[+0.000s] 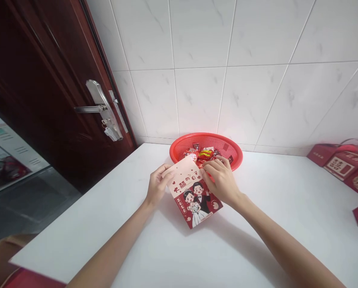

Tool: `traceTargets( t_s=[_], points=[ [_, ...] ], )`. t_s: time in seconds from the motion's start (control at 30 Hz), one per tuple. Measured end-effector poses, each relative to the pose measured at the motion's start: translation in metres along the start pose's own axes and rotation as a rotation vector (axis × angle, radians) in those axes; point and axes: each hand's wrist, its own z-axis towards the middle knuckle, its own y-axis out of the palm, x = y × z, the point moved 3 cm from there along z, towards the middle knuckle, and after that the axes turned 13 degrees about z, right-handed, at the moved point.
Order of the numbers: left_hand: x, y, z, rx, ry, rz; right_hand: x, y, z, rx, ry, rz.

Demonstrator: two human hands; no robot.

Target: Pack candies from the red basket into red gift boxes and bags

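Note:
A pink and red paper bag (pixel 194 196) with a cartoon bride and groom on its front is held tilted above the white table. My left hand (pixel 158 185) grips its upper left edge, thumb on the front. At the upper right edge, my right hand (pixel 222 180) has its fingers closed against the bag. Just behind the bag stands a red oval plastic basket (pixel 239 154) with wrapped sweets (pixel 206 154) in red and yellow wrappers. The bag and my right hand hide part of the basket's near side.
Red decorated boxes (pixel 341 162) lie at the right end of the white table (pixel 272 240). A tiled wall (pixel 203 92) rises behind. On the left are a dark red door (pixel 61 80) with a metal handle and the table's left edge.

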Motion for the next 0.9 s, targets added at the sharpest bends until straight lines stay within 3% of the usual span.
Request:
traceTargets(
  t_s=[0.23,0.5,0.7,0.9],
  points=[
    [-0.004,0.006,-0.007,-0.095,-0.025,0.029,0.004,0.011,-0.007,-0.045,0.034,-0.033],
    [-0.002,0.007,-0.009,-0.041,-0.027,0.096,0.003,0.011,-0.008,0.019,0.055,0.076],
    [-0.006,0.011,-0.010,-0.066,-0.046,0.089,0.003,0.010,-0.013,0.044,0.139,0.240],
    [-0.009,0.015,-0.012,-0.080,0.001,0.104,0.002,0.012,-0.016,0.048,0.095,0.243]
  ],
)
